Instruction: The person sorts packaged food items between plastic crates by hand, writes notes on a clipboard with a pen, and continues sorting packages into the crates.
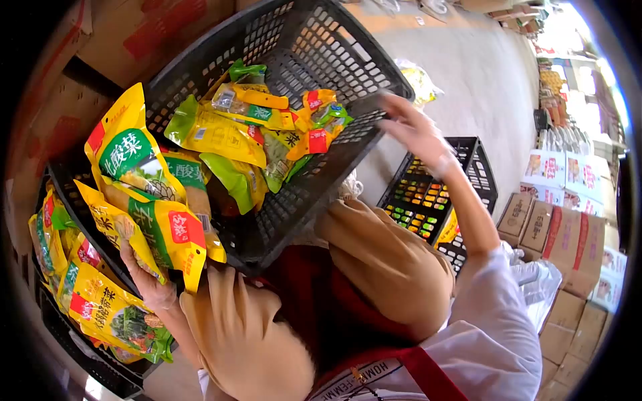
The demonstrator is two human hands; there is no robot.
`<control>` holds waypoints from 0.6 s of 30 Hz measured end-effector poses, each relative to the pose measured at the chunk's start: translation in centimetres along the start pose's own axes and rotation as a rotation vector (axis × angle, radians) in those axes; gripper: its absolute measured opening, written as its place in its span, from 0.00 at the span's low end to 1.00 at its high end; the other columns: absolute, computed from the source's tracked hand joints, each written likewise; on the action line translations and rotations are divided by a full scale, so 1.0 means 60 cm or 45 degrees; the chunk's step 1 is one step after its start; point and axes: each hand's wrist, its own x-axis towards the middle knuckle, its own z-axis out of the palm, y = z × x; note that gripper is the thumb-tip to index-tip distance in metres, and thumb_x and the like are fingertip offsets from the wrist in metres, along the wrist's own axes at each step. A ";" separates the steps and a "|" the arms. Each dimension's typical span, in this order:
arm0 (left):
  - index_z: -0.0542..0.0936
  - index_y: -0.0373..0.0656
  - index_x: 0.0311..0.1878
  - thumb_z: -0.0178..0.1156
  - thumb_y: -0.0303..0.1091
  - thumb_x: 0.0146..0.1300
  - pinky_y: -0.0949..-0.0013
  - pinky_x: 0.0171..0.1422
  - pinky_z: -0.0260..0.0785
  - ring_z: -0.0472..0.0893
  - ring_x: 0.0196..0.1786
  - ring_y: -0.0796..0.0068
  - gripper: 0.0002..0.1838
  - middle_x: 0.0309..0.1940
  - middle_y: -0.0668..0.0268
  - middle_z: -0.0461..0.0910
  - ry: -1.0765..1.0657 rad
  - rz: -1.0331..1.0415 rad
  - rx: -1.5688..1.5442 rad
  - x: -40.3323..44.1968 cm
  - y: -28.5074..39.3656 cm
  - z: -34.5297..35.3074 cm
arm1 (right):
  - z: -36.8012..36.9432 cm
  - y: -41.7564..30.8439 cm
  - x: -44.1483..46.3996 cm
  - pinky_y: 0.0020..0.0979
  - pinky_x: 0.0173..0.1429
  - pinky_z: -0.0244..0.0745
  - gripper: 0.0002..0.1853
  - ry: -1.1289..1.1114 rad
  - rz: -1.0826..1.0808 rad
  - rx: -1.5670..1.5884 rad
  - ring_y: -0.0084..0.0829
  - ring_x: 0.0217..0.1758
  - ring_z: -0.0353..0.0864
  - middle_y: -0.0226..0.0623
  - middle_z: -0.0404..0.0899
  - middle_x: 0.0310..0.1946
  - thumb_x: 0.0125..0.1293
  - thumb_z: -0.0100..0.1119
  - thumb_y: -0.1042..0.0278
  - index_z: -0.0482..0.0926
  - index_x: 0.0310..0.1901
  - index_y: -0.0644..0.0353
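A black plastic crate (304, 194) stands tilted in front of my knees, with yellow and green packets of pickled vegetables (224, 137) lying loose in it. At its left side, my left hand (155, 289) is closed on the lower edge of a yellow pickled vegetable packet (120, 227). More large packets (137, 160) overlap just above that one, and how many the hand holds is hidden. My right hand (416, 130), blurred by motion, is by the crate's right rim with its fingers apart and nothing visible in them.
On the left, a lower crate (80, 354) holds more yellow packets. Another black crate (435, 194) with small colourful packs stands on the floor to the right. Cardboard boxes (568, 247) are stacked at the far right and brown cartons (127, 40) at upper left.
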 end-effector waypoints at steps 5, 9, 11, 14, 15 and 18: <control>0.50 0.38 0.68 0.55 0.37 0.60 0.62 0.71 0.50 0.61 0.66 0.64 0.37 0.65 0.59 0.58 0.051 -0.002 0.199 -0.003 -0.003 -0.007 | 0.193 0.000 0.243 0.35 0.69 0.55 0.57 -0.717 -0.357 -1.224 0.41 0.67 0.60 0.49 0.61 0.64 0.42 0.68 0.40 0.50 0.68 0.62; 0.48 0.37 0.69 0.59 0.54 0.57 0.62 0.68 0.55 0.63 0.64 0.63 0.46 0.64 0.58 0.58 0.095 -0.027 0.343 0.004 0.013 0.014 | 0.276 0.045 0.283 0.36 0.68 0.58 0.64 -0.901 0.002 -1.199 0.42 0.66 0.62 0.49 0.61 0.64 0.34 0.70 0.34 0.47 0.69 0.62; 0.48 0.38 0.69 0.61 0.57 0.54 0.62 0.67 0.57 0.64 0.63 0.63 0.49 0.63 0.58 0.59 0.154 -0.058 0.350 -0.006 0.009 0.007 | 0.282 0.033 0.269 0.37 0.65 0.63 0.63 -1.261 0.202 -1.229 0.42 0.64 0.65 0.47 0.63 0.63 0.33 0.70 0.33 0.50 0.68 0.61; 0.50 0.39 0.68 0.63 0.56 0.53 0.61 0.67 0.57 0.64 0.62 0.63 0.49 0.62 0.58 0.60 0.100 -0.098 0.203 0.011 0.022 0.022 | 0.294 0.114 0.309 0.37 0.59 0.68 0.55 -1.175 0.335 -1.057 0.42 0.59 0.71 0.47 0.69 0.58 0.34 0.72 0.38 0.60 0.64 0.59; 0.52 0.41 0.68 0.62 0.53 0.55 0.61 0.68 0.57 0.65 0.62 0.63 0.46 0.62 0.58 0.61 0.120 -0.092 0.141 0.007 0.019 0.017 | 0.300 0.112 0.313 0.36 0.58 0.69 0.53 -1.005 0.275 -1.062 0.41 0.58 0.72 0.47 0.72 0.56 0.35 0.73 0.40 0.62 0.62 0.59; 0.54 0.47 0.68 0.56 0.44 0.63 0.61 0.68 0.57 0.66 0.61 0.63 0.34 0.62 0.59 0.61 0.104 -0.037 0.090 0.001 0.019 0.022 | 0.312 0.115 0.323 0.36 0.55 0.71 0.43 -1.020 0.166 -1.089 0.42 0.54 0.75 0.46 0.76 0.50 0.36 0.74 0.49 0.69 0.57 0.56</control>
